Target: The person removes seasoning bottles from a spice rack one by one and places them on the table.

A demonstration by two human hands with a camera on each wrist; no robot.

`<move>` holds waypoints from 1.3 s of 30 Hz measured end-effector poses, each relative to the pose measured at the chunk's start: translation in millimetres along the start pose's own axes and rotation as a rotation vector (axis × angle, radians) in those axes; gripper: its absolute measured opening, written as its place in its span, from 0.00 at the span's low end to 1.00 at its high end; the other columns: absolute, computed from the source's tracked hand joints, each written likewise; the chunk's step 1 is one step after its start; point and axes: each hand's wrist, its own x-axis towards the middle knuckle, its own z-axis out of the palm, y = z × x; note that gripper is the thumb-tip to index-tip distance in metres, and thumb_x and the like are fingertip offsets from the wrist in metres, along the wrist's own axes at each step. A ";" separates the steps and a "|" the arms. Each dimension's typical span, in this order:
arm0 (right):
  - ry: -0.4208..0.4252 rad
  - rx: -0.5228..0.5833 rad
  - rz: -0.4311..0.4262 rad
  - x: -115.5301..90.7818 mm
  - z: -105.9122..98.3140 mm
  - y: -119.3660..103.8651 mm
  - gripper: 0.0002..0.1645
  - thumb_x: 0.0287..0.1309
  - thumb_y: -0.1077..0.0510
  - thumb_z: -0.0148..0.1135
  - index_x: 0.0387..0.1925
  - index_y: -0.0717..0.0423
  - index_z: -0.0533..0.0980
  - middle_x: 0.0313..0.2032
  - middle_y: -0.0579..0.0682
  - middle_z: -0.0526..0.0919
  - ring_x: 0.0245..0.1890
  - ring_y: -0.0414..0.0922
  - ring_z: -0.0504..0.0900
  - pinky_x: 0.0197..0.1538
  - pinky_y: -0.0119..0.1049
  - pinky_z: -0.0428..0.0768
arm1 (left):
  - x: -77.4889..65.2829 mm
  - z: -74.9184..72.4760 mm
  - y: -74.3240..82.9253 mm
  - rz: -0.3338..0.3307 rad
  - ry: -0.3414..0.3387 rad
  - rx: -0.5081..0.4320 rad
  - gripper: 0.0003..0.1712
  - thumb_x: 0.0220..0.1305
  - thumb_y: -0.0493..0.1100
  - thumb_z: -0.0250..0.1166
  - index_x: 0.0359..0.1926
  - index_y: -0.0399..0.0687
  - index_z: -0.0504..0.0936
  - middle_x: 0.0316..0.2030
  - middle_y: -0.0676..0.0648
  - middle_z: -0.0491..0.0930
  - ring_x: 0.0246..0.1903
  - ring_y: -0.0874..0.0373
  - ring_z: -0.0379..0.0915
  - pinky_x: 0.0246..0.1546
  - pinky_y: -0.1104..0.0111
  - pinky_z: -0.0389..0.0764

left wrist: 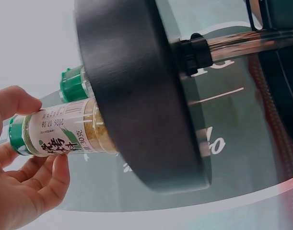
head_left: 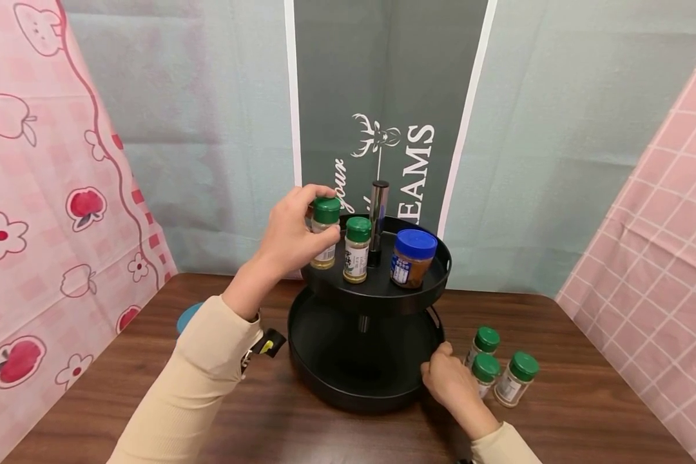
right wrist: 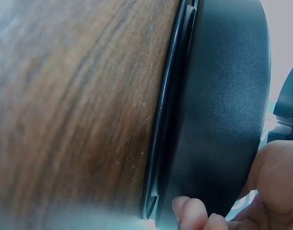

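Note:
My left hand [head_left: 292,225] grips a green-capped spice jar [left wrist: 60,132], thumb and fingers around its cap and upper part. The jar stands upright at the left edge of the upper tier [head_left: 377,298] of a black two-tier rotating tray. Beside it stand a second green-capped spice jar [head_left: 357,251] and, further right, a blue-lidded jar [head_left: 413,259] of brown contents. With thumb over the rim and fingers against the outer wall, my right hand [head_left: 449,380] holds the lower tier [right wrist: 223,110] at its right side. The lower tier bears nothing.
Three green-capped jars [head_left: 523,367] stand on the wooden table [head_left: 580,412], just right of my right hand. A blue round thing [head_left: 188,316] is partly hidden behind my left forearm. A metal post [head_left: 379,212] rises from the upper tier; cloths hang behind and at both sides.

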 end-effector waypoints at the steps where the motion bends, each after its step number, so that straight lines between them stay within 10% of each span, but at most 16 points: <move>1: 0.001 0.000 0.002 0.0 0.2 0.0 0.32 0.56 0.58 0.47 0.51 0.84 0.55 0.27 0.70 0.77 0.23 0.58 0.75 0.25 0.52 0.74 | -1.3 -2.1 1.0 -0.001 -0.003 0.001 0.23 0.45 0.37 0.64 0.47 0.41 0.75 0.35 0.43 0.73 0.30 0.56 0.67 0.25 0.63 0.75; 27: -0.009 -0.007 -0.007 0.6 0.4 1.3 0.32 0.56 0.58 0.46 0.51 0.84 0.54 0.23 0.67 0.75 0.20 0.54 0.73 0.24 0.49 0.73 | -32.2 -55.0 -8.3 -0.064 -0.027 0.024 0.26 0.46 0.37 0.66 0.50 0.43 0.73 0.39 0.44 0.74 0.32 0.57 0.71 0.27 0.59 0.79; 39: -0.022 -0.010 -0.006 1.1 0.2 0.3 0.31 0.56 0.58 0.46 0.49 0.84 0.55 0.23 0.66 0.74 0.20 0.55 0.74 0.24 0.49 0.74 | -50.7 -64.5 -22.4 -0.117 -0.146 0.076 0.27 0.47 0.38 0.67 0.51 0.42 0.72 0.41 0.43 0.74 0.32 0.54 0.72 0.28 0.57 0.79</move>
